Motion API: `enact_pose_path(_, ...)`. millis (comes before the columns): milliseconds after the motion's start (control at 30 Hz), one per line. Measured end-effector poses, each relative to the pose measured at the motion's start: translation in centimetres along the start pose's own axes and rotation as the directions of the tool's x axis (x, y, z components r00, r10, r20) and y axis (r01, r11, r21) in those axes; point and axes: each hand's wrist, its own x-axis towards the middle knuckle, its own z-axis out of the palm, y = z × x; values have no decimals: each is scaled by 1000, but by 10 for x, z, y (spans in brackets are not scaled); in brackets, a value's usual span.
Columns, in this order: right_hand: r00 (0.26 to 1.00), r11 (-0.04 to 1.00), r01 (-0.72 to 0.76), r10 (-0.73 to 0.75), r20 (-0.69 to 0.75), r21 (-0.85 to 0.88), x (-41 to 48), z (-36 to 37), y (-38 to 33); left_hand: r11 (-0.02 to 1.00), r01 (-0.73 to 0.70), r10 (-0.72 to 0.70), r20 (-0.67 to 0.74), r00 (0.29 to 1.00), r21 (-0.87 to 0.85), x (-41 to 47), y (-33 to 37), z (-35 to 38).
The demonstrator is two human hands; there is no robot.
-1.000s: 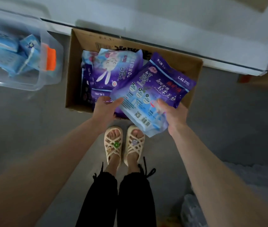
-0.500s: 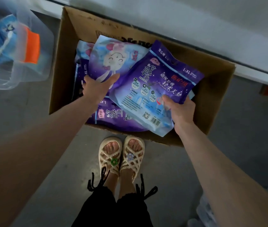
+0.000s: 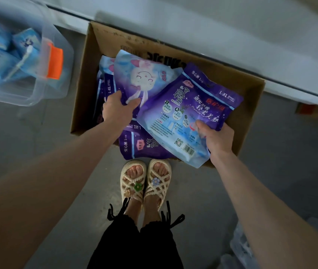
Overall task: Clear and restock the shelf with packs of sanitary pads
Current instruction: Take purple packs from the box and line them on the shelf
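Note:
A brown cardboard box (image 3: 88,78) sits on the floor and holds several purple and blue packs of sanitary pads. My right hand (image 3: 217,137) grips the near corner of a purple pack (image 3: 189,109), back side up, over the box's right half. My left hand (image 3: 118,110) reaches into the box and grips the lower edge of a pack with a cartoon rabbit (image 3: 144,80). Another purple pack (image 3: 140,146) lies beneath, sticking out over the box's near edge.
A clear plastic bin (image 3: 57,94) with an orange latch holds blue packs at the left. A white shelf edge (image 3: 232,55) runs behind the box. My feet in cream sandals (image 3: 146,183) stand just before the box on the grey floor.
My left hand moved deeper into the box and closed on the rabbit pack's lower edge. My right hand lowered the purple pack a little further over the box.

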Motion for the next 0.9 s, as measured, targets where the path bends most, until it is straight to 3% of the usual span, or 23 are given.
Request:
enact_pose_path(133,1000,1000,8,-8,-13,15,-16,-2,-10,1000,-15,15,4,1000,24,-16,2,-19)
enact_pose_path(433,998,998,61,-61,7,-20,-54,-8,-48,973,-48,53,14,999,-225,-37,25,-62)
enact_pose_path(567,994,993,107,-105,35,-56,-77,-19,-82,900,-3,42,79,996,-435,-54,46,-88)
enact_pose_path(733,992,993,118,-117,53,-22,-123,-42,-137,879,-15,124,198,972,-477,-92,82,-147)
enact_pose_path(900,983,986,165,-162,86,-28,-186,-70,-202,854,-65,211,229,950,-516,-146,137,-223)
